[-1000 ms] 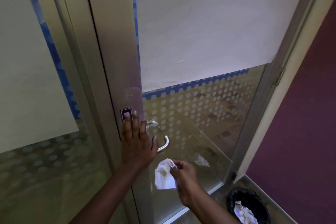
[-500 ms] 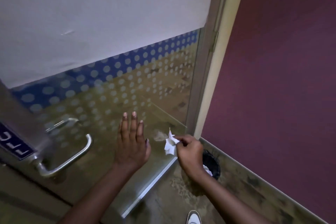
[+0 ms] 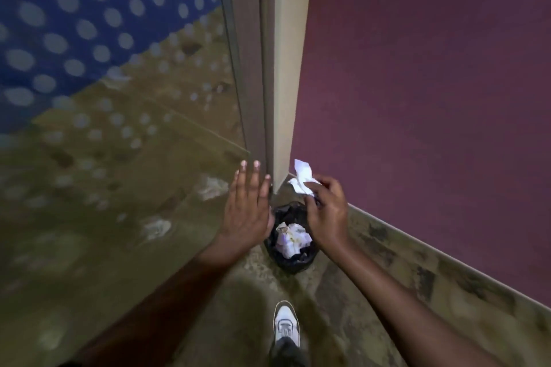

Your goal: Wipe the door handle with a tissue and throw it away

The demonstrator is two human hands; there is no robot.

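Observation:
My right hand [image 3: 326,211] pinches a crumpled white tissue [image 3: 302,177] between its fingertips, above and slightly behind a small bin with a black liner [image 3: 293,259] on the floor. Crumpled white paper [image 3: 290,238] lies inside the bin. My left hand [image 3: 249,208] is flat and open, fingers together, against the glass door [image 3: 119,158] near its hinge edge, just left of the bin. The door handle is out of view.
The door frame post [image 3: 281,68] stands right behind the bin, with a dark red wall [image 3: 432,83] to the right and a pale skirting along its base. My white shoe [image 3: 286,325] is on the mottled floor in front of the bin.
The view has swung right and down, away from the handle, until the bin lies under my hands. Both hands moved right with it, the tissue held throughout; the left slid along the glass.

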